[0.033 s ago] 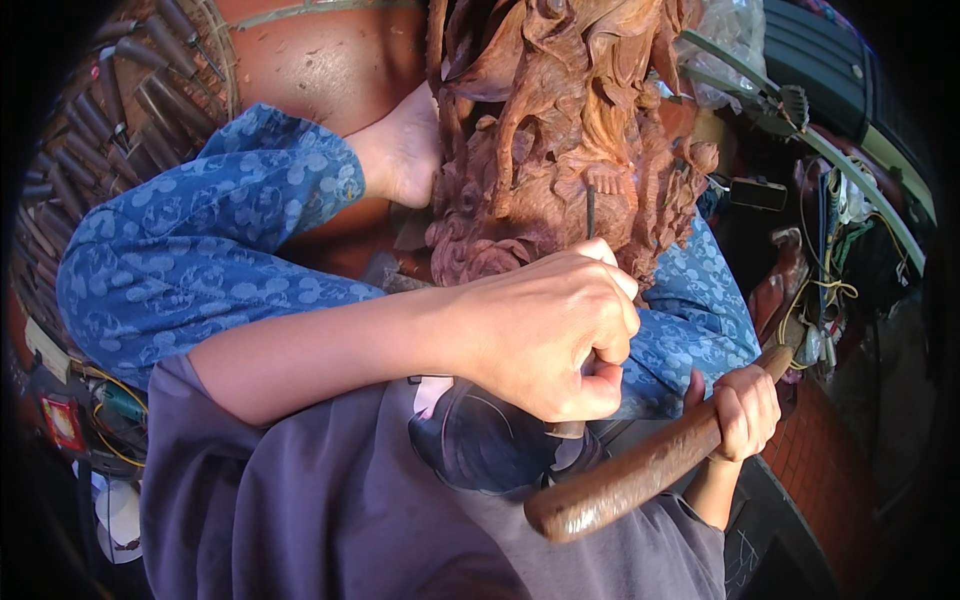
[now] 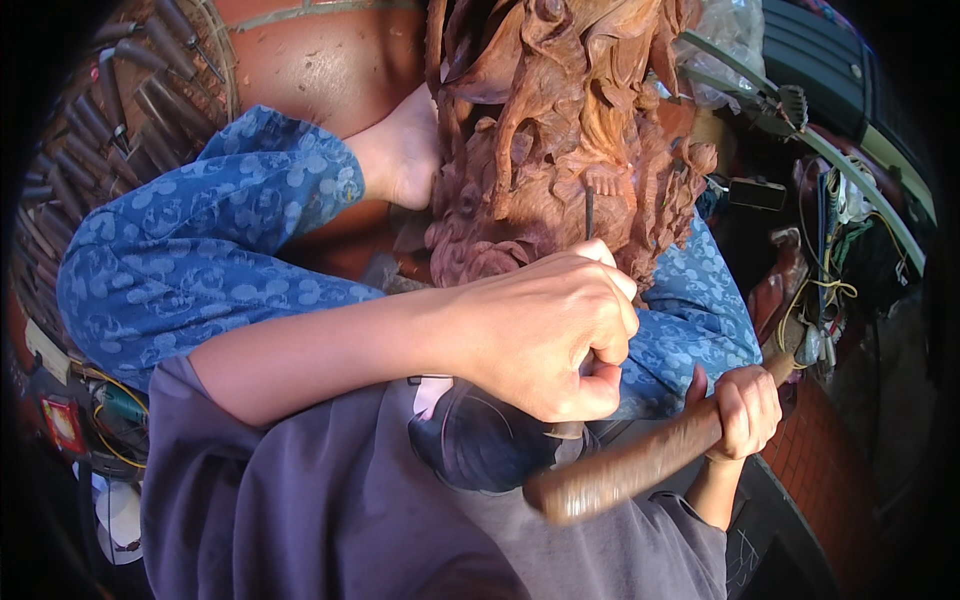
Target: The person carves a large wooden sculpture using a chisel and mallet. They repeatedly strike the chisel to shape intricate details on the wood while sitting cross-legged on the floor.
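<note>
My left hand [image 2: 550, 335] is closed around a carving chisel [image 2: 589, 213]. Its thin dark blade points away from me and meets the wood below a carved foot, while the handle's butt shows under my fist. The reddish-brown wood carving [image 2: 560, 140], with flowing folds, a carved foot and a rose-like flower, stands between my legs. On the right, my right hand [image 2: 741, 412] grips a wooden mallet [image 2: 625, 465] by its narrower end. The mallet's thick, slightly blurred end lies close to the chisel's butt; whether they touch I cannot tell.
Several dark-handled chisels [image 2: 150, 110] lie in a round tray at the far left. My bare foot [image 2: 400, 150] rests against the carving's left side. At right are a dark phone-like device [image 2: 757, 194], a clear plastic bag [image 2: 728, 55] and tangled yellow cord [image 2: 835, 290].
The mallet's thick end has swung slightly up, toward the chisel's butt. My left hand, the chisel and the carving keep their places.
</note>
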`<state>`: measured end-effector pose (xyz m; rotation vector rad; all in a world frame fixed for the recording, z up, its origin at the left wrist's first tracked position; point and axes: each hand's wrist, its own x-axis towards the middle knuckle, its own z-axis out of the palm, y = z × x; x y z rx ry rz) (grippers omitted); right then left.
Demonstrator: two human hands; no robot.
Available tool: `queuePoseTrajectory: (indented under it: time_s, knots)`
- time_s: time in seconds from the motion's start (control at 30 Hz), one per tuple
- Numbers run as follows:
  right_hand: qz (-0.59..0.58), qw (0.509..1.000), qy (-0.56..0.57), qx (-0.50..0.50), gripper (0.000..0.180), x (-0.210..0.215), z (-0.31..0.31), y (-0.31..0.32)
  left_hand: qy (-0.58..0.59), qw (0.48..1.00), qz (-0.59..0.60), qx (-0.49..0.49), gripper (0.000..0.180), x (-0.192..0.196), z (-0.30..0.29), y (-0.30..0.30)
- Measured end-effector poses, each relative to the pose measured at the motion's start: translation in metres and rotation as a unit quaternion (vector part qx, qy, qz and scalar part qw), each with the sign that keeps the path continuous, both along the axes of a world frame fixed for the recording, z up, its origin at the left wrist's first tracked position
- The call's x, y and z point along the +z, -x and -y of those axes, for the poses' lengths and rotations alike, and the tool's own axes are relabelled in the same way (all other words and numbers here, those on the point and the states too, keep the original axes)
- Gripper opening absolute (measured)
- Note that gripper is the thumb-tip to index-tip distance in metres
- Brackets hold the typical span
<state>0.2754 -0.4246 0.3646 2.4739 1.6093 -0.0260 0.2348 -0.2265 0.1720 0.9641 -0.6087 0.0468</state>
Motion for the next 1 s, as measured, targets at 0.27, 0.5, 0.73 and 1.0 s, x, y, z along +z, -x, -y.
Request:
queuePoseTrajectory:
  time_s: [0.27,0.5,0.73,1.0]
  knots:
    - [-0.016,0.999,0.043,-0.016,0.032,0.015,-0.013,-0.01,0.019,1.0,-0.019,-0.003,0.018,0.0,0.0,-0.003]
    - [-0.016,0.993,0.099,-0.055,0.03,0.034,-0.035,-0.013,0.059,0.996,-0.059,-0.017,0.022,0.002,-0.012,-0.01]
    - [-0.039,0.99,0.126,-0.051,0.029,0.042,-0.048,-0.022,0.089,0.993,-0.077,-0.017,0.027,0.001,-0.013,-0.012]
    - [-0.05,0.991,0.109,-0.056,0.026,0.042,-0.051,-0.031,0.12,0.988,-0.091,-0.04,0.027,-0.001,-0.018,-0.017]
